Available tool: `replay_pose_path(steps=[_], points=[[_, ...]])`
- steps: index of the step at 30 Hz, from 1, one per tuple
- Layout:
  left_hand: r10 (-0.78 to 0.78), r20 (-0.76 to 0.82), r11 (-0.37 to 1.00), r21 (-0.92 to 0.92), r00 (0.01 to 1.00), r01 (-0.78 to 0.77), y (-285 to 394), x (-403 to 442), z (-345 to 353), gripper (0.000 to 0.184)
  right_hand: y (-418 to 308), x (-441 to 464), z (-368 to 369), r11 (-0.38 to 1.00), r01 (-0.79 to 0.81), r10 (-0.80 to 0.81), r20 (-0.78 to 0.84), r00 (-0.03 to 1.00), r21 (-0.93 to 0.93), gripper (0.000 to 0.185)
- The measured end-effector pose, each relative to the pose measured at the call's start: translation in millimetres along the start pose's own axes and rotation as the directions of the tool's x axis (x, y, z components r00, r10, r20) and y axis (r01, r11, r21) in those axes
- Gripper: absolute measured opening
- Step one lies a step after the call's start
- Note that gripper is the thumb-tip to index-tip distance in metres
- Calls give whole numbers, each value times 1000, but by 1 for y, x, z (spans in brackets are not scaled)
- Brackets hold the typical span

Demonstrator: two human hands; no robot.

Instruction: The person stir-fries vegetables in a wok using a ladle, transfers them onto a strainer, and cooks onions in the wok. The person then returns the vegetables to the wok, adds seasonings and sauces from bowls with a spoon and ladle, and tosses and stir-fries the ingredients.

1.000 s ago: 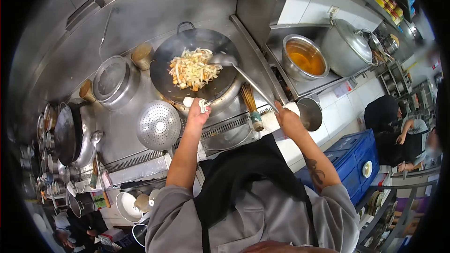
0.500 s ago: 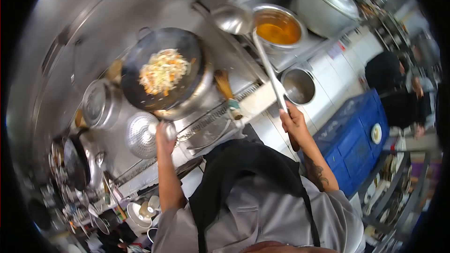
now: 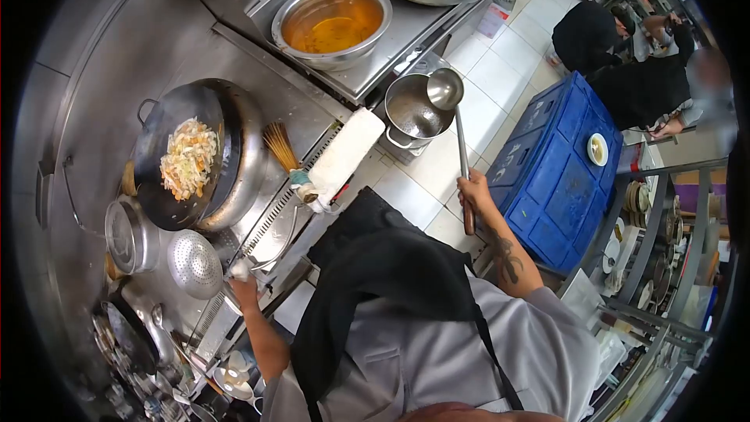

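Note:
My right hand (image 3: 475, 190) is closed around the handle of a long ladle (image 3: 445, 90), whose bowl is over a two-handled metal pot (image 3: 400, 134) at the counter's end. Near the stove's front edge, my left hand (image 3: 245, 289) holds a small bunched white cloth (image 3: 241, 270), beside the perforated skimmer (image 3: 194, 266). Some of the fingers are hard to make out. The black wok (image 3: 152, 180) rests on the stove at the left, with chopped pale and orange food (image 3: 189, 158) in it.
A bowl of orange liquid (image 3: 332, 25) stands on the upper counter. A bamboo brush (image 3: 281, 148) and a folded white cloth (image 3: 348, 152) lie at the stove edge. Blue crates (image 3: 547, 180) stand at the right, with co-workers (image 3: 644, 86) behind. A lidded pot (image 3: 129, 234) is left.
The ladle has left the wok, passed near the orange liquid and come over the pot. My left hand has moved off the wok's rim towards the skimmer. The view has swung right.

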State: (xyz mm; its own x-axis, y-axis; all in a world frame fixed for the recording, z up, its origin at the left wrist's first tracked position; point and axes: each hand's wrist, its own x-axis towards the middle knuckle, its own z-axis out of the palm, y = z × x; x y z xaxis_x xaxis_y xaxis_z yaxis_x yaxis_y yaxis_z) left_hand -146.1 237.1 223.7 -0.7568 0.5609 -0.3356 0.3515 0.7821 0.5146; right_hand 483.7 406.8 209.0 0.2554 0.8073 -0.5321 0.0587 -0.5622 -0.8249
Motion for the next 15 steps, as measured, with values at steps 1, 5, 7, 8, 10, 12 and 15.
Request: replay_pose_path(steps=[1, 5, 7, 8, 10, 12, 15], points=[[-105, 95, 994, -1, 990, 106, -13, 12, 6, 84, 3, 13, 1, 1000, 0, 0, -3, 1000, -26, 22], [-158, 103, 969, 208, 982, 134, 9, 7, 3, 92, 6, 64, 2, 963, 23, -18, 22, 1000, -270, 23], [-47, 53, 960, 279, 998, 30, -12, 20, 7, 102, 6, 83, 11, 915, 62, -64, 7, 998, -400, 20], [85, 6, 934, 349, 996, -81, -47, 41, 15, 103, 5, 89, 14, 905, 61, -62, 11, 998, -421, 21], [139, 19, 952, 274, 990, -139, -35, 20, 7, 105, 16, 105, 20, 886, 59, -57, 19, 998, -460, 21], [206, 1, 945, 261, 979, -199, -27, 7, -3, 106, 23, 113, 23, 918, 4, 17, 48, 999, -398, 19], [434, -71, 881, 244, 898, -406, -54, 18, -9, 102, 9, 105, 23, 945, -140, 188, 139, 972, -296, 11]])
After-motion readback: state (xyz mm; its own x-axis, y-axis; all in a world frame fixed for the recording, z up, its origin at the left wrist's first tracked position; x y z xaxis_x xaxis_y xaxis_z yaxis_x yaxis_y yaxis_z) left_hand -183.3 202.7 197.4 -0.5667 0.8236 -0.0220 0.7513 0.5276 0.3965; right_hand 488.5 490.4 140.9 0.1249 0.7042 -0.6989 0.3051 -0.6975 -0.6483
